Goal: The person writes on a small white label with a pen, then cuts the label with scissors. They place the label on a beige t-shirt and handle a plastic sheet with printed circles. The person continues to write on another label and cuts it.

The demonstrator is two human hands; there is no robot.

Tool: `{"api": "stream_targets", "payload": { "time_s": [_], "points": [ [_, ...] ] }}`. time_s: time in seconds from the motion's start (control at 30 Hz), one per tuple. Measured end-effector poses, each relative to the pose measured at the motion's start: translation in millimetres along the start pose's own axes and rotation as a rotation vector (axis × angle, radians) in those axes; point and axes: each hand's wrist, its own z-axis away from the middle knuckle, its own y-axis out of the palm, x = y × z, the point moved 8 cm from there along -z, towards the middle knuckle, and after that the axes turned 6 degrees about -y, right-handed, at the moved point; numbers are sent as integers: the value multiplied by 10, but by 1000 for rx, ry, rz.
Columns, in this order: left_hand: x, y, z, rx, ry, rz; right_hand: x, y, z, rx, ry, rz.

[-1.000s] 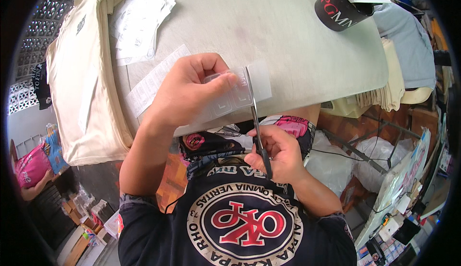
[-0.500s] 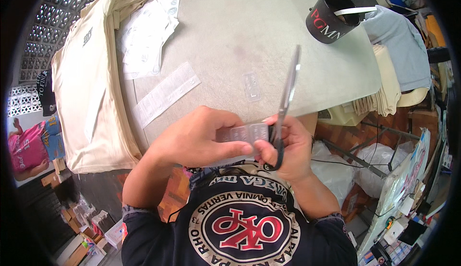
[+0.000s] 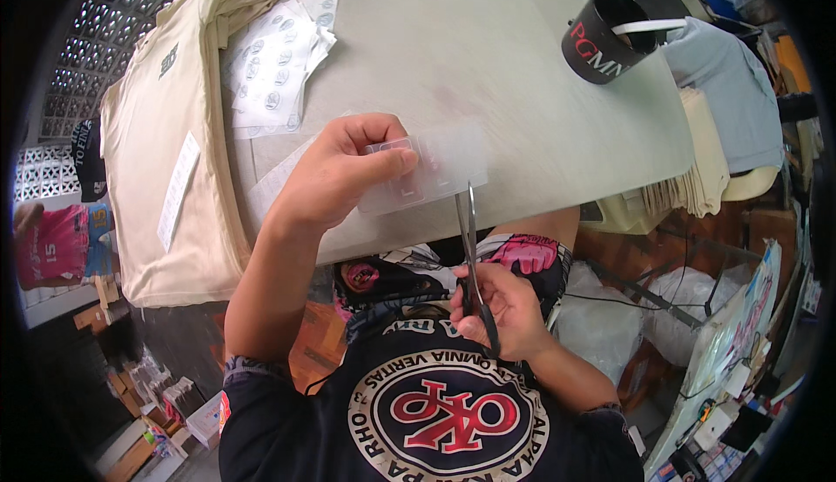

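Observation:
My left hand pinches a translucent film sheet with printed labels between thumb and fingers, above the table's near edge. My right hand grips black-handled scissors by the loops. Their blades stand slightly apart, tips up against the sheet's lower edge. Partly hidden behind my left wrist, another translucent strip lies on the table. A pile of white sheets with small round prints lies farther off. To the left is a beige T-shirt with a narrow white printed strip on it.
A black mug with a white-handled tool in it stands at the table's far right. Folded beige fabric and a grey cloth sit beyond the right edge. Clear plastic bags lie below on the right.
My left hand has moved up and outward, holding the film sheet out over the table. My right hand has dropped toward my lap with the scissors, away from my left hand.

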Motion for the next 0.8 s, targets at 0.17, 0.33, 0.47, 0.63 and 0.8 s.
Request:
{"api": "stream_targets", "payload": {
  "time_s": [0.17, 0.33, 0.47, 0.63, 0.8],
  "points": [
    [157, 61, -44, 63, -45, 63, 85, -36, -80, -53, -38, 25],
    [144, 109, -58, 82, -19, 83, 138, -39, -135, -119, -118, 34],
    [115, 122, -47, 52, -8, 16, 119, -22, -123, -84, -105, 77],
    [107, 98, -29, 45, -4, 12, 115, -41, -116, -91, -146, 93],
    [100, 81, -31, 39, -2, 18, 43, -50, -123, -97, -76, 163]
  ]
}}
